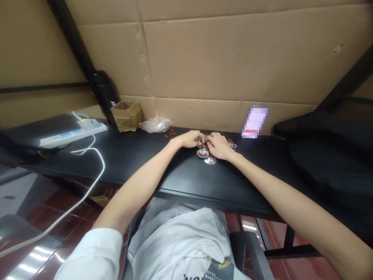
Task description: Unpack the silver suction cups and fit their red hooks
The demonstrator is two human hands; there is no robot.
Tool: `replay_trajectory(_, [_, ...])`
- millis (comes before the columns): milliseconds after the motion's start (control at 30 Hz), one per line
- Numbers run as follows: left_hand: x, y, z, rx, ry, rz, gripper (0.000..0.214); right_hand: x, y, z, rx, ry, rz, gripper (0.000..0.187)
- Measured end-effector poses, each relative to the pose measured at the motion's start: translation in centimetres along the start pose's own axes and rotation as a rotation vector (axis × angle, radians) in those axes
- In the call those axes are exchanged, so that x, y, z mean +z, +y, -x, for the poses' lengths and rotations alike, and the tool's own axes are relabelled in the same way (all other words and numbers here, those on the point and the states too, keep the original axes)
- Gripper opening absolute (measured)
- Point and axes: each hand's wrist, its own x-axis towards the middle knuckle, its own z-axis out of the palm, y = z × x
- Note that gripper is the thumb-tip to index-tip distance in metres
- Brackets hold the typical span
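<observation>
Both my hands meet at the far middle of the black table (180, 179). My left hand (190, 139) has its fingers curled around a small silver metal piece with a red bit. My right hand (219, 146) pinches at the same spot, fingers pressed together. Just below the hands lie two round silver discs (206, 156). Another silver piece with a red part (232, 144) lies to the right of my right hand. A few small red clips (169, 133) are scattered to the left of my left hand.
A small open cardboard box (127, 115) and a crumpled clear plastic bag (155, 124) stand at the back left. A white power strip (72, 132) with a white cable (96, 171) lies at the far left. A black bag (329, 155) fills the right side. Cardboard sheets line the wall.
</observation>
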Motion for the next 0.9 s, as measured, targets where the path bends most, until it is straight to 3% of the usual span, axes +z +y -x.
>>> replay_trajectory(133, [0.0, -0.1, -0.1, -0.044, 0.004, -0.016, 0.013, -0.9, -0.6, -0.1, -0.028, 0.101, -0.095, 0.033])
replay_trajectory(300, [-0.2, 0.0, 0.1, -0.175, 0.018, -0.042, 0.012, -0.1, -1.1, 0.0, -0.132, 0.023, -0.102, 0.029])
replay_trajectory(367, [-0.4, 0.1, 0.2, -0.246, 0.018, -0.05, 0.011, 0.6, -1.3, -0.1, -0.122, 0.014, -0.126, 0.03])
replay_trajectory(467, [-0.4, 0.1, 0.5, -0.329, 0.047, -0.091, 0.013, 1.1, -1.4, -0.3, -0.058, 0.103, -0.239, 0.033])
replay_trajectory(567, [-0.3, 0.0, 0.5, -0.261, 0.141, -0.121, 0.015, 0.9, -1.2, -0.4, 0.103, 0.261, -0.428, 0.036])
replay_trajectory(667, [-0.1, 0.2, 0.2, -0.077, 0.19, -0.065, 0.014, 0.6, -0.8, -0.5, 0.26, 0.341, -0.593, 0.039])
replay_trajectory(767, [0.2, 1.0, 0.1, 0.015, 0.157, -0.022, 0.025, 0.6, -0.5, -0.5, 0.259, 0.249, -0.55, 0.035])
replay_trajectory(900, [0.3, 2.1, 0.2, -0.05, 0.157, -0.109, 0.024, 0.7, -0.3, -0.6, 0.143, 0.166, -0.385, 0.03])
